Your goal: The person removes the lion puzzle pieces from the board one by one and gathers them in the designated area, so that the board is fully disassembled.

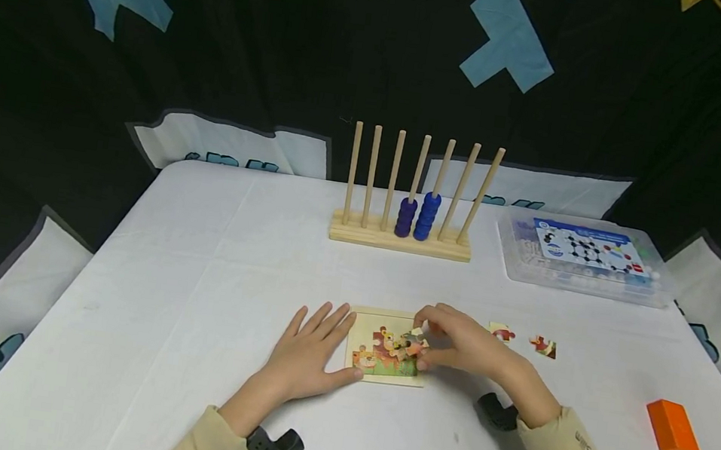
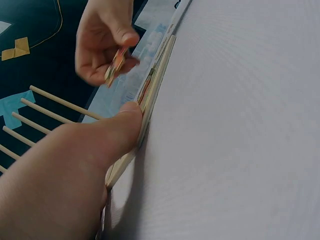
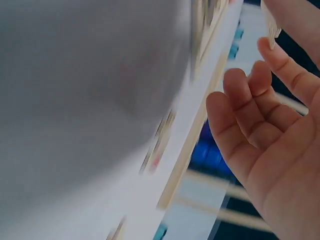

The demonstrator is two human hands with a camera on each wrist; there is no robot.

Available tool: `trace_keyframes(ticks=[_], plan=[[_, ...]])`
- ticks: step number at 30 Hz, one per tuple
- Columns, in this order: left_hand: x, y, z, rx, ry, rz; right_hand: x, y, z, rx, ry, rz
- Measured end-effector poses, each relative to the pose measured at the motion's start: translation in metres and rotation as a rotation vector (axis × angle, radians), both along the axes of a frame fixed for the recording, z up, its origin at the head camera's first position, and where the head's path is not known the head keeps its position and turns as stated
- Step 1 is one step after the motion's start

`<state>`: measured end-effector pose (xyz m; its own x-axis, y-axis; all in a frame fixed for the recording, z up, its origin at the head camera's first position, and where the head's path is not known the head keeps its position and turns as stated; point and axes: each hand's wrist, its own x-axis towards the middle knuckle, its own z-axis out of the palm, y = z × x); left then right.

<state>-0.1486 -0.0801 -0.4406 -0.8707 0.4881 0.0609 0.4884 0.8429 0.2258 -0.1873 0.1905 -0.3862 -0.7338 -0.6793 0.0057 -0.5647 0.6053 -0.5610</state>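
A small wooden jigsaw tray (image 1: 390,313) lies on the table in the head view, with several joined pieces of an animal picture (image 1: 387,358) inside. My left hand (image 1: 309,359) lies along its left side, fingers straight and spread; the left wrist view shows the thumb (image 2: 122,125) resting on the tray's edge. Over the tray's right side, my right hand (image 1: 464,343) pinches a jigsaw piece (image 2: 116,66) between thumb and forefinger. That piece appears raised and tilted in the left wrist view. Two loose jigsaw pieces, one (image 1: 501,332) beside the right hand and another (image 1: 544,346) farther right, lie on the table.
Behind the tray stands a wooden peg rack (image 1: 399,241) with purple and blue beads on two pegs. A clear plastic box (image 1: 588,259) with a molecule label sits at the back right. An orange block (image 1: 673,429) rests near the table's right edge.
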Motion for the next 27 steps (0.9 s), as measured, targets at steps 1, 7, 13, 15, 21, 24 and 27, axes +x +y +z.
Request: trace_keyframes(ticks=[1,7,13,15,21,24,27], plan=[[0.0,0.0,0.0,0.002,0.0,0.0,0.002,0.008,0.0,0.004,-0.008,-0.019],[0.0,0.001,0.0,0.002,-0.003,0.001,0.011,0.049,-0.004,0.081,-0.075,-0.124],[-0.001,0.001,-0.001,-0.003,0.0,0.0,0.02,0.069,-0.01,0.117,-0.104,-0.141],[-0.001,0.0,-0.001,-0.002,0.003,0.0,0.022,0.072,-0.012,0.117,-0.109,-0.141],[-0.001,-0.001,-0.002,-0.002,0.005,0.006,0.023,0.074,-0.015,0.101,-0.131,-0.148],[-0.001,-0.001,-0.002,0.005,0.003,0.004,0.023,0.073,-0.015,0.104,-0.137,-0.155],[-0.001,0.0,-0.002,0.01,0.005,0.0,0.022,0.069,-0.015,0.113,-0.14,-0.16]])
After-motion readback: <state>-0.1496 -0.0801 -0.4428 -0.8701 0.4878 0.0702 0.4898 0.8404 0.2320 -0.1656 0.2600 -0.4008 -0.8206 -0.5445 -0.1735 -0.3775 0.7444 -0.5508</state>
